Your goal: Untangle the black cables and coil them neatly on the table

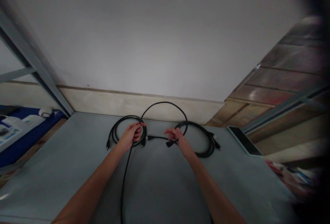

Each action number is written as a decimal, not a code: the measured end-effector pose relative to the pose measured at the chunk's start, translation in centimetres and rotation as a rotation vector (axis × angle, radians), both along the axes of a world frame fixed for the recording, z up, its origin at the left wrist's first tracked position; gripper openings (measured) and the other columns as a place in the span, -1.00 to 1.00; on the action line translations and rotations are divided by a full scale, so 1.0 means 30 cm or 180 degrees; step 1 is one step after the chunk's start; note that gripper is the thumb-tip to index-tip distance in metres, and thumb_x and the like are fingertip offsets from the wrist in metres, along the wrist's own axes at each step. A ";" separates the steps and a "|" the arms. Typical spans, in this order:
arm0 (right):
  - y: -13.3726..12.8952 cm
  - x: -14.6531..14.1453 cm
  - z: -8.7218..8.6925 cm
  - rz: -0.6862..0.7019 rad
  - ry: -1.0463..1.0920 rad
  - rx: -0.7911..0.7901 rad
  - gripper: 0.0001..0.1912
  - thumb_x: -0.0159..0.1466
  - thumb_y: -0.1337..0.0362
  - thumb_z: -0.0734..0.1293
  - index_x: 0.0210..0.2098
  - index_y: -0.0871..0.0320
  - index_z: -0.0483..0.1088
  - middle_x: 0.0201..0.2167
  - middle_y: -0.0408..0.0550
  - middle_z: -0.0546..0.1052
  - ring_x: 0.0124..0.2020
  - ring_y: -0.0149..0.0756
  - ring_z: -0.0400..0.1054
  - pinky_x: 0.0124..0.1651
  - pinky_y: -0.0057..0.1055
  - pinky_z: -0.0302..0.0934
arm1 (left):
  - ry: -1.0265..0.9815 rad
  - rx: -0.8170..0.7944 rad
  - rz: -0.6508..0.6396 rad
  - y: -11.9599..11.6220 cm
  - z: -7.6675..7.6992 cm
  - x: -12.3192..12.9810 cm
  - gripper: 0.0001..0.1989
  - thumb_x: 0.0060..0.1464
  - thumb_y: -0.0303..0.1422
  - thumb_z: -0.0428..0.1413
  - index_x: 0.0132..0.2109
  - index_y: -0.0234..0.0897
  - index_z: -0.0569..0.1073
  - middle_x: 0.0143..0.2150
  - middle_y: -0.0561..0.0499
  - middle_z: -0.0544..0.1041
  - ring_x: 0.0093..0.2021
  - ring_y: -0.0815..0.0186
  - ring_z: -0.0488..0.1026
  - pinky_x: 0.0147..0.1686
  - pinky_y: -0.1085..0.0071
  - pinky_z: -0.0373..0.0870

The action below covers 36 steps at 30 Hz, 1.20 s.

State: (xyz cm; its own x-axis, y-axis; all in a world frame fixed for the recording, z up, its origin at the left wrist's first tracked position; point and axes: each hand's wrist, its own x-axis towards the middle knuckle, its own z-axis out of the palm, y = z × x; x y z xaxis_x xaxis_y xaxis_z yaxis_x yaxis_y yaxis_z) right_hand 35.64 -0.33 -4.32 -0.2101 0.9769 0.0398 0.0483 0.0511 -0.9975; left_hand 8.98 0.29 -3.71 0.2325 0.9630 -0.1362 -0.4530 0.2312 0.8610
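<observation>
A black cable (165, 102) arches between my two hands above the grey table. My left hand (132, 135) is closed around it, and its lower length hangs toward the near edge of the view. My right hand (177, 135) pinches the cable near a black plug (169, 144). Behind my left hand lies a coiled black cable (112, 131) with plugs at its sides. Another coiled black cable (206, 153) rests just right of my right hand. Between the hands, a dark connector (151, 137) points left on a thin stretch of cable.
The grey table (72, 155) meets a pale wall (144, 52). A dark flat device with a light rim (244, 141) lies at the table's right. Metal posts stand on both sides. At far left, a blue surface (55, 118) carries white items.
</observation>
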 end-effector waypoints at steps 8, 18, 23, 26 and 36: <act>-0.029 0.022 0.023 0.0483 0.0259 -0.0647 -0.64 0.22 -0.02 0.42 -0.33 0.21 0.50 -0.60 -0.20 0.39 -0.70 -0.45 0.27 -0.63 -0.47 0.12 | 0.0599 0.0220 0.0129 0.008 0.003 -0.034 -0.41 0.07 -0.07 0.22 0.17 -0.27 0.40 -0.50 0.13 0.34 -0.61 0.49 0.19 -0.67 0.58 -0.05; -0.061 -0.055 -0.019 0.1109 0.1341 -0.0611 -0.74 0.24 0.16 0.46 -0.13 0.15 0.58 -0.11 0.10 0.62 0.03 -0.07 0.49 -0.08 -0.25 0.40 | 0.0447 0.0290 -0.0443 -0.046 0.017 0.057 -0.37 -0.06 -0.04 0.32 0.09 -0.26 0.41 -0.33 0.07 0.43 -0.52 0.49 0.29 -0.56 0.54 0.15; -0.092 -0.091 -0.004 0.1783 0.0814 -0.0616 -0.61 0.31 0.10 0.38 0.06 0.13 0.52 0.12 0.17 0.50 0.08 -0.05 0.45 -0.07 -0.21 0.38 | 0.0496 0.0402 -0.0468 -0.065 0.021 0.071 -0.48 0.00 -0.12 0.31 0.04 -0.25 0.40 -0.31 0.02 0.53 -0.35 0.34 0.47 -0.39 0.46 0.32; -0.097 -0.098 0.011 0.1840 0.0800 -0.0653 -0.61 0.31 0.01 0.35 -0.02 0.13 0.56 0.11 0.14 0.51 0.12 -0.05 0.40 -0.01 -0.17 0.35 | 0.0160 0.0278 -0.0398 -0.059 0.011 0.071 -0.52 0.08 -0.10 0.24 0.04 -0.23 0.34 -0.54 0.16 0.35 -0.38 0.29 0.48 -0.38 0.43 0.35; -0.058 -0.047 0.042 0.0941 0.1313 -0.1116 -0.75 0.26 0.11 0.42 -0.18 0.14 0.49 -0.67 -0.37 0.04 -0.69 -0.56 -0.20 -0.63 -0.55 -0.09 | 0.0683 -0.0093 -0.1168 -0.062 0.028 0.011 -0.58 0.12 -0.07 0.21 -0.04 -0.24 0.33 -0.59 0.29 0.02 -0.65 0.53 -0.06 -0.67 0.58 -0.12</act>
